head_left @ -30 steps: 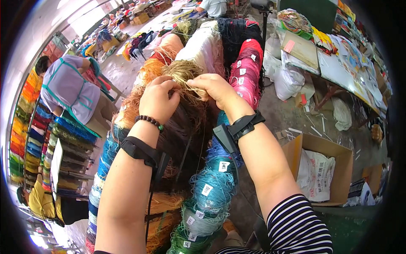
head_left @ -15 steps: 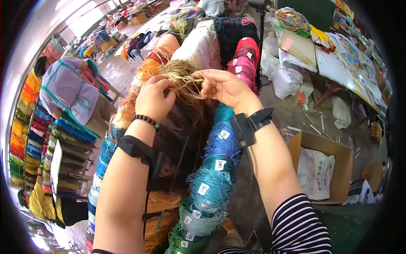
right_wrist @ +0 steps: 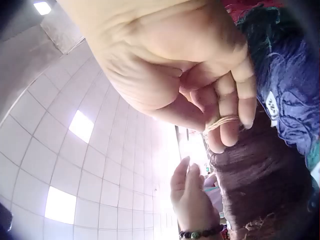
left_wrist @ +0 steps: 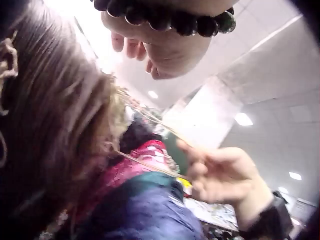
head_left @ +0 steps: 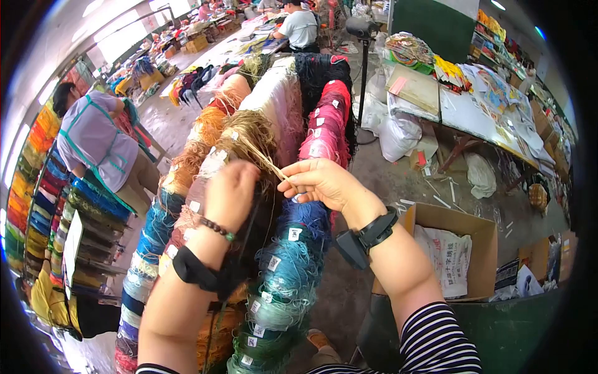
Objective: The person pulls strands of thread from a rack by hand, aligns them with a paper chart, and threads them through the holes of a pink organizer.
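A khaki-tan hank of thread [head_left: 252, 128] lies over the rows of coloured thread. My right hand [head_left: 324, 184] pinches a few of its pale strands [head_left: 268, 161] between thumb and fingers, and they run taut back to the hank. Seen from the right wrist, these strands loop over the fingers [right_wrist: 229, 135]. My left hand [head_left: 232, 187], blurred, hovers left of the strands above the brown thread [right_wrist: 260, 175]. Its fingers [left_wrist: 132, 48] are loosely bent in the left wrist view, with no thread between them.
Labelled blue and teal skeins [head_left: 283, 262] run toward me on the right. An open cardboard box [head_left: 483, 249] stands beyond my right forearm. A paper-covered table [head_left: 479, 121] is at the right, a black stand [head_left: 363, 75] behind. A person in an apron [head_left: 103, 140] stands left.
My right hand has drawn the strands out from the hank, toward me. The left hand has come off the hank and moved nearer. The head view has tilted up.
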A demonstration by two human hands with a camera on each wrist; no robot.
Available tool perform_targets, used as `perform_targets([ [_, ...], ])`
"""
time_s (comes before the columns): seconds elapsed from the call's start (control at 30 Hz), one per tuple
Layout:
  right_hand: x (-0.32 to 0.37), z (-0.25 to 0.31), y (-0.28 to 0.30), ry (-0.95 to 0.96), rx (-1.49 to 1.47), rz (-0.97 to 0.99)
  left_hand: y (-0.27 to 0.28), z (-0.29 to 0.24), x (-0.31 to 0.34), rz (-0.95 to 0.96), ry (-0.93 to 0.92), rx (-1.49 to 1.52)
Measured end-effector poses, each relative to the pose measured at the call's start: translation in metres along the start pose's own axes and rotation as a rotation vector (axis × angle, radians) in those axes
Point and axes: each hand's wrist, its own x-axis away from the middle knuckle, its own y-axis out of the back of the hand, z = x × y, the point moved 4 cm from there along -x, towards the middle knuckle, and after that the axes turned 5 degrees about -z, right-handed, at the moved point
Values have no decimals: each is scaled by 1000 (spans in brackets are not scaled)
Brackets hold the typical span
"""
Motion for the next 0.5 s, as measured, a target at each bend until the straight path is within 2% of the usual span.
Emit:
perform_targets([
  [0.03, 1, -5, -3, -3, -3, -2, -20, 17, 9, 142, 109, 169],
  [0.1, 5, -16, -12, -19, -7, -7, -46, 15, 29, 184, 566, 761],
  [0.13, 7, -22, -18, -28, -7, -9, -46, 14, 35, 189, 755, 884],
  [0.23, 12, -34, -32, -1, 23, -76, -59, 24, 40, 146, 668, 1143],
  [0.27, 12, -40, -33, -2, 59, -81, -58, 22, 43, 183, 665, 1155],
  [0.37, 13, -53, -36, 7, 93, -136, -52, 18, 56, 116, 731, 1155],
  [0.5, 15, -58, -44, 80, 164, -202, -53, 29, 62, 138, 739, 1231],
])
